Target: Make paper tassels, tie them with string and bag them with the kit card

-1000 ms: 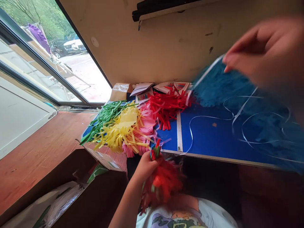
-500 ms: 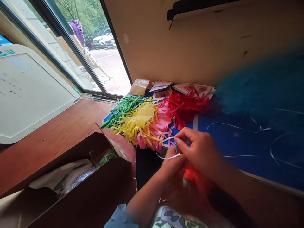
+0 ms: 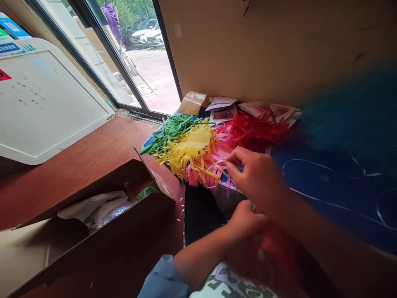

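My right hand (image 3: 257,178) is closed in a pinch on the end of a thin white ribbon (image 3: 214,164), which curves down to the left in front of the paper fringes. Below it, my left hand (image 3: 246,217) is closed, its fingertips partly hidden. A blurred red bundle (image 3: 274,244) hangs under the left hand, and a bit of green shows at its fingers. Beyond the hands lie cut paper fringes: green (image 3: 176,129), yellow (image 3: 192,145), pink (image 3: 201,176) and red (image 3: 260,131). More white ribbon (image 3: 316,198) trails over the blue tabletop (image 3: 310,223).
An open cardboard box (image 3: 102,252) with plastic wrapping (image 3: 110,213) stands at left. Behind it a whiteboard (image 3: 52,111) leans by the sliding window (image 3: 139,82). A brown packet (image 3: 194,102) and printed papers (image 3: 221,105) lie against the wall. A blurred teal mass (image 3: 356,111) fills the right.
My hands have drawn apart: the right is higher than the left, still pinching the white ribbon. The left hand has dropped lower and to the right. The whole view has shifted slightly.
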`<state>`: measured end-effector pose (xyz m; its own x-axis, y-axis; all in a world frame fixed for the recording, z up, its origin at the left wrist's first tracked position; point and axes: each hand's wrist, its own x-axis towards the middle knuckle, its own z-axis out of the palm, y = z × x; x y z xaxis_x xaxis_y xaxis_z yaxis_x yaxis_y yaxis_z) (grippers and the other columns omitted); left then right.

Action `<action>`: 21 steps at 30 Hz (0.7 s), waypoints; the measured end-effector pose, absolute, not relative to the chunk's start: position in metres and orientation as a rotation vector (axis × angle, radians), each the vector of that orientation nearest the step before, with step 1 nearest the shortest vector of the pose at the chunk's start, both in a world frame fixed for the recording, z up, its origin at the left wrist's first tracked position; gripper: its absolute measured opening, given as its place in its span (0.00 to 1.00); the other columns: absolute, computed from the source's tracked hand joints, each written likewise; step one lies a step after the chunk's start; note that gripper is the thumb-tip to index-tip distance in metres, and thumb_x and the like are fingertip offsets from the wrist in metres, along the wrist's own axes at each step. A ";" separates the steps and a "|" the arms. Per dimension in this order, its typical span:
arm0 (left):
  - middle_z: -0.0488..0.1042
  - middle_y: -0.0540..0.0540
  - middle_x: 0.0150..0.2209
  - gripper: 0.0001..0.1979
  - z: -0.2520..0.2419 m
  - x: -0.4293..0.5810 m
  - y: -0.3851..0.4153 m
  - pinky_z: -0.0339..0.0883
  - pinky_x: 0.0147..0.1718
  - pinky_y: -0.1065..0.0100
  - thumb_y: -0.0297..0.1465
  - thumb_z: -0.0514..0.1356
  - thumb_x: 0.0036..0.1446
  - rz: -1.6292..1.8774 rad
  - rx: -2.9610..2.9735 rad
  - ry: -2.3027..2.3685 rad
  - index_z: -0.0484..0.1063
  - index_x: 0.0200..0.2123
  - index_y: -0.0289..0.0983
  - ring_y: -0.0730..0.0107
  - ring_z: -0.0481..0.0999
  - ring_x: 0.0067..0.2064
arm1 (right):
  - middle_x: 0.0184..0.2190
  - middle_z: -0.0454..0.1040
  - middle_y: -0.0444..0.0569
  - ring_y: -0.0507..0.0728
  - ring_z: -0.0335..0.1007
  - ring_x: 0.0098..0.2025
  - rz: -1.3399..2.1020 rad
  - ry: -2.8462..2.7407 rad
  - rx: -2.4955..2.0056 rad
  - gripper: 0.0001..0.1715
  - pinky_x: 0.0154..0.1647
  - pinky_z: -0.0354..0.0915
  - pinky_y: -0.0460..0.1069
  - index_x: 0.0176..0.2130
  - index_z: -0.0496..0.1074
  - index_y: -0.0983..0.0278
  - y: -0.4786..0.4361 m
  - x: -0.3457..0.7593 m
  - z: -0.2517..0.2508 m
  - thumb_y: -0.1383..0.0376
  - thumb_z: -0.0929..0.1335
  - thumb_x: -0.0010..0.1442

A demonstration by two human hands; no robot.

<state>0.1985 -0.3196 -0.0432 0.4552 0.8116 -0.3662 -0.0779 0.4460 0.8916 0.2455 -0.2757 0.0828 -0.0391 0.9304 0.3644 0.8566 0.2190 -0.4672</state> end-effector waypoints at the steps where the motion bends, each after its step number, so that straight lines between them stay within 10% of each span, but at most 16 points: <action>1: 0.68 0.49 0.21 0.06 -0.042 0.195 -0.318 0.62 0.31 0.69 0.30 0.64 0.44 0.678 0.932 0.946 0.70 0.24 0.33 0.67 0.67 0.32 | 0.22 0.74 0.43 0.55 0.71 0.26 0.128 -1.914 -1.655 0.05 0.23 0.53 0.46 0.26 0.69 0.61 -0.280 0.248 0.078 0.64 0.65 0.52; 21: 0.66 0.53 0.23 0.07 -0.072 0.177 -0.300 0.57 0.24 0.76 0.26 0.64 0.40 0.761 0.988 0.887 0.69 0.27 0.33 0.79 0.61 0.24 | 0.25 0.76 0.47 0.57 0.72 0.28 0.803 -1.757 -1.731 0.14 0.28 0.67 0.48 0.24 0.73 0.60 -0.328 0.310 -0.014 0.58 0.62 0.51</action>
<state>0.1774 -0.2995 -0.0718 0.4404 0.8560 -0.2707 -0.1379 0.3625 0.9217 0.3102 -0.3277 -0.0142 -0.0280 0.9992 -0.0302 0.6765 -0.0033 -0.7364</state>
